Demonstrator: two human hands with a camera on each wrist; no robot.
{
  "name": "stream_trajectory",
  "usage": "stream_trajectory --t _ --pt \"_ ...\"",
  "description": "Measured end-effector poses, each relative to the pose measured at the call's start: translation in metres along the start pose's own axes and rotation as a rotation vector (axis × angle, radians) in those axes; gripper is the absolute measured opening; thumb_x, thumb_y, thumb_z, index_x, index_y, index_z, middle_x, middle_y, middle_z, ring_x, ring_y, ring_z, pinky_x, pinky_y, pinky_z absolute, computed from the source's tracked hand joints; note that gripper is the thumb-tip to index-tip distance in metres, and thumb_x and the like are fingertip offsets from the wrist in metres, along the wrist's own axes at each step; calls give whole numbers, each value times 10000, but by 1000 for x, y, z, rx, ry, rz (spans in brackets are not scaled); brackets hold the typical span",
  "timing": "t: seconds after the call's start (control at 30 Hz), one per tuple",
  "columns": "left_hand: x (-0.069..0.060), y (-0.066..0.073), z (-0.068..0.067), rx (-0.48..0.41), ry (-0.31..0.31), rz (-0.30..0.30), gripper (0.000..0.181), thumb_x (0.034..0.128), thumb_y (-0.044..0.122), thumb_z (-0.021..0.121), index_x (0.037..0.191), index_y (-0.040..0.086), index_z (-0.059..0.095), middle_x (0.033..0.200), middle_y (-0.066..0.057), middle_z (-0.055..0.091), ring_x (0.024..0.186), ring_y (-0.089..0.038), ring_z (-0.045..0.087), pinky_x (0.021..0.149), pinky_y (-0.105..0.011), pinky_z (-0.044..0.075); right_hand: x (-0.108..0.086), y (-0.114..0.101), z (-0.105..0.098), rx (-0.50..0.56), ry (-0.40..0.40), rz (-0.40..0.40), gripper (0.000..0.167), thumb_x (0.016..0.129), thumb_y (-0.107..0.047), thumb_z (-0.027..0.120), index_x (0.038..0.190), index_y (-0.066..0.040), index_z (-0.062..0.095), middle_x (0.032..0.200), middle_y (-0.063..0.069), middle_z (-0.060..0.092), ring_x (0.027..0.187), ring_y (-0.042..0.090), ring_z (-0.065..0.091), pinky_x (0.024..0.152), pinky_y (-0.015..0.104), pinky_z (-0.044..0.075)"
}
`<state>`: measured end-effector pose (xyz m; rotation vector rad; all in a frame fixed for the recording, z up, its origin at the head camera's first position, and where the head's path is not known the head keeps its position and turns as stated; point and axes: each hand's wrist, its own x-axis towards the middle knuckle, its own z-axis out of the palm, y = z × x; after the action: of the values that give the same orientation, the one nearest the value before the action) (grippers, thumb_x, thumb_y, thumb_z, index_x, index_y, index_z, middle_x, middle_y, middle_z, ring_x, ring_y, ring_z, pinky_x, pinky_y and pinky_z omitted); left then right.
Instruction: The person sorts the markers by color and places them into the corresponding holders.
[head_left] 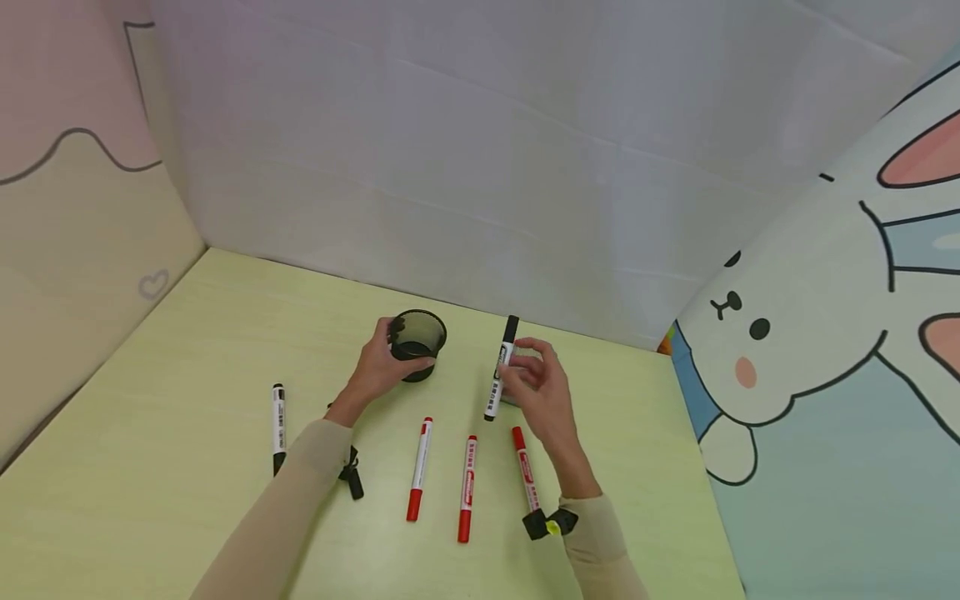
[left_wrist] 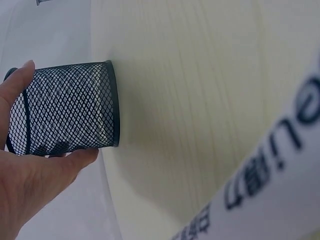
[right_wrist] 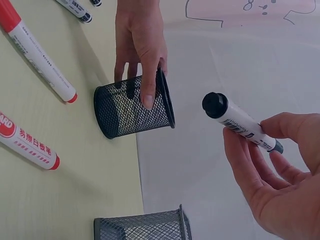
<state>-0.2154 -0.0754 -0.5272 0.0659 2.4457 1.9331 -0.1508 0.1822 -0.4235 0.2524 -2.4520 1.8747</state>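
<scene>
black mesh cup (left_wrist: 70,107), near the far table edge (head_left: 315,283), fills your curled left hand (head_left: 377,367); your right hand (head_left: 542,387) pinches a marker (head_left: 500,368), perhaps loosely enough to drop it.

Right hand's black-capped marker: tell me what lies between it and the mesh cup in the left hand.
In the head view, only bare tabletop shows between the marker and the mesh cup.

I find even, diffuse brightness with a faint sheen on the tabletop (head_left: 375,558). Remotely, my left wrist feed shows soft shadow beside the mesh cup (left_wrist: 70,107); the close white marker (left_wrist: 280,195) is blurred.
</scene>
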Motion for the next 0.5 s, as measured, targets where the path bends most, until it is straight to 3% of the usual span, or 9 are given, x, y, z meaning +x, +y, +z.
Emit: stream_trajectory --t 0.17,0.3,0.5 --pt "-2 0 1 -7 2 0 928 839 256 879 1526 54 288 1502 -223 449 1380 -391 438 1106 -563 388 2 -2 3 -1 -49 -25 303 1030 -69 619 1327 -91 568 1223 183 671 1015 251 689 879 404 599" --pt "-4 -1 2 -5 8 0 929 840 254 878 1523 39 287 1500 -229 447 1378 -397 436 1109 -566 385 4 -2 4 -13 -96 -52 271 1050 -83 589 1318 -45 612 1267 187 650 1040 246 655 887 375 594" --pt "-6 -5 5 1 16 3 940 840 248 873 1531 26 275 1514 -237 430 1389 -408 422 1119 -577 373 6 -7 8 85 -185 -54 290 1096 -101 492 1357 -52 609 1332 229 613 1113 337 636 905 308 574"
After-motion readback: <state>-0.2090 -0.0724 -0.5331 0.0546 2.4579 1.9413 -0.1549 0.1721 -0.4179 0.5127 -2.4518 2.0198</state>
